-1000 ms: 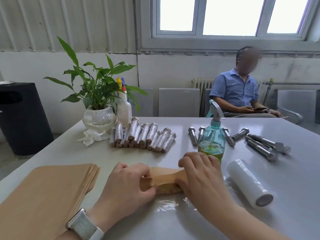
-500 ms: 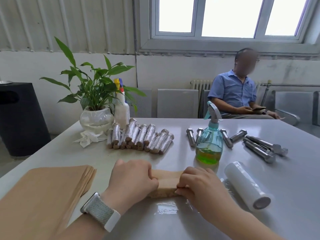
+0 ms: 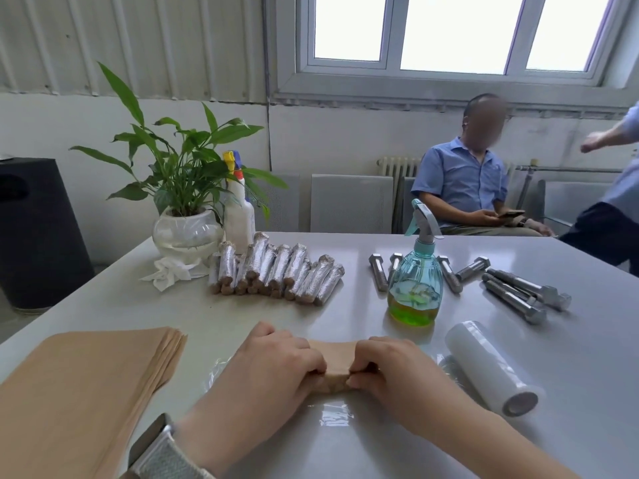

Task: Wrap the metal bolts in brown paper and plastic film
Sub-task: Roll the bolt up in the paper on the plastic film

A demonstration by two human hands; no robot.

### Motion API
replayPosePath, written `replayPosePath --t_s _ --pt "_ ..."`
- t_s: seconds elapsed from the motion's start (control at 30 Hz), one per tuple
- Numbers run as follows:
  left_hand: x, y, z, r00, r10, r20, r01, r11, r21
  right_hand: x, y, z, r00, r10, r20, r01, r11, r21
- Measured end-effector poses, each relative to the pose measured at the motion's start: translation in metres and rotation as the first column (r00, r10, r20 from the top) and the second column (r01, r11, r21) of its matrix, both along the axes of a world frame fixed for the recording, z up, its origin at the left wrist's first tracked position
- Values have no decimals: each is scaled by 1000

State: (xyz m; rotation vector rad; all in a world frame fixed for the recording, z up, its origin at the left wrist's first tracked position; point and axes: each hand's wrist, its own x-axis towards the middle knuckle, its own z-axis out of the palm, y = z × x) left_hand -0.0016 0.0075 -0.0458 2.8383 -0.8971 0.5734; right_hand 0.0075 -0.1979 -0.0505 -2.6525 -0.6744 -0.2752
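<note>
A roll of brown paper point(image 3: 337, 364), with the bolt hidden inside, lies across a sheet of clear plastic film point(image 3: 333, 414) near the table's front. My left hand point(image 3: 273, 366) grips its left end and my right hand point(image 3: 390, 366) grips its right end, fingers curled over it. A stack of brown paper sheets point(image 3: 79, 385) lies at the front left. A white film roll point(image 3: 491, 366) lies at the right. Several bare metal bolts point(image 3: 518, 293) lie at the back right. Several wrapped bolts point(image 3: 276, 273) lie in a row at the back centre.
A teal spray bottle point(image 3: 415, 281) with green liquid stands just behind my right hand. A potted plant point(image 3: 186, 233), a white spray bottle point(image 3: 238, 216) and a crumpled tissue point(image 3: 171, 274) sit at the back left. One person sits beyond the table point(image 3: 587, 357); another stands at the right edge.
Both hands have drawn closer together on the paper roll and pulled it a little toward me. A second person has come into view at the right edge.
</note>
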Motion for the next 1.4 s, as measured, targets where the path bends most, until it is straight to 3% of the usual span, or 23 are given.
replayPosePath --t_s 0.07,0.17,0.3,0.7,0.97,1.07,1.17,1.23,1.4 --pt "3 -2 2 997 3 -76 -6 1000 -31 1 -1 1 999 11 -40 -11 1000 9" --pt "9 0 -6 998 7 -64 -16 990 -138 2 -2 3 997 25 -75 -25 1000 -6" --pt "15 1 -6 988 25 -152 -56 977 -204 6 -2 9 986 41 -162 -60 992 -112" --pt "17 3 -8 969 50 -240 -111 963 -246 31 11 45 875 -32 -482 -209 874 -438" --pt "17 3 -7 963 22 -269 -90 965 -246 51 21 55 780 -67 -622 -315 817 -483" --pt "18 3 -6 956 10 -294 -82 969 -234 60 20 62 817 -54 -574 -232 881 -413" --pt "20 5 -7 946 9 -323 -90 967 -238 71 17 62 925 -33 -378 -84 954 -288" --pt "21 5 -6 940 8 -341 -97 965 -244 75 19 53 960 -55 -274 -53 927 -372" --pt "21 5 -5 933 6 -360 -102 964 -247 83 26 37 933 -82 -351 -67 916 -395"
